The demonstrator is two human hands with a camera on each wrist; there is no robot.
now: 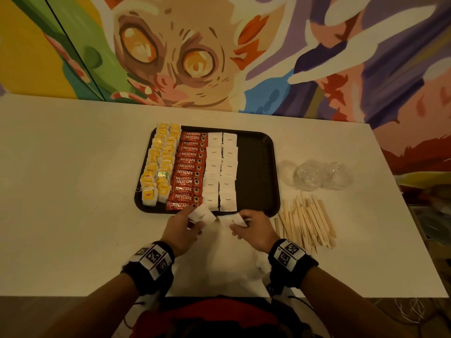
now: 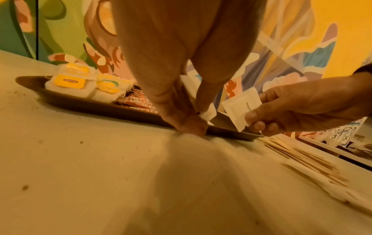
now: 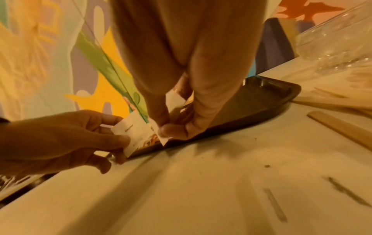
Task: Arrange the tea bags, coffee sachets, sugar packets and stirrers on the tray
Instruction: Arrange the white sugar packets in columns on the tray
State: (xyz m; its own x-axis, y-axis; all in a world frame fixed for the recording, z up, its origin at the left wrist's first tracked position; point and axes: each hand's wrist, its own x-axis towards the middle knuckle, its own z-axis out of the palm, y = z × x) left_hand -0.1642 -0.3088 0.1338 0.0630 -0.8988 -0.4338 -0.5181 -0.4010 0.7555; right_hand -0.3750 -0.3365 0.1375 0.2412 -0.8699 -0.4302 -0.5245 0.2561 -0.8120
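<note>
The white table (image 1: 73,191) carries a dark rectangular tray (image 1: 256,167), set toward the far middle. On it, from left to right, stand two columns of yellow-tagged tea bags (image 1: 158,164), a column of red Nescafe coffee sachets (image 1: 189,169) and two columns of white sugar packets (image 1: 220,167); the tray's right strip is bare. Right of the tray, on the table, lie clear glass bowls (image 1: 317,175) and, nearer, a loose heap of wooden stirrers (image 1: 307,220).

The stirrers look thin, stiff and light, likely to roll or scatter; gathering a bundle round its middle should serve better than picking singly.

At the tray's near edge, the left hand (image 1: 181,228) pinches a sugar packet (image 1: 202,215) by one corner between thumb and fingers. The right hand (image 1: 253,230) likewise pinches another sugar packet (image 2: 242,108) by its lower corner. These packets seem light, thin paper with loose contents that shift, so a gentle edge pinch suffices, and they should be laid flat, not dropped.
</note>
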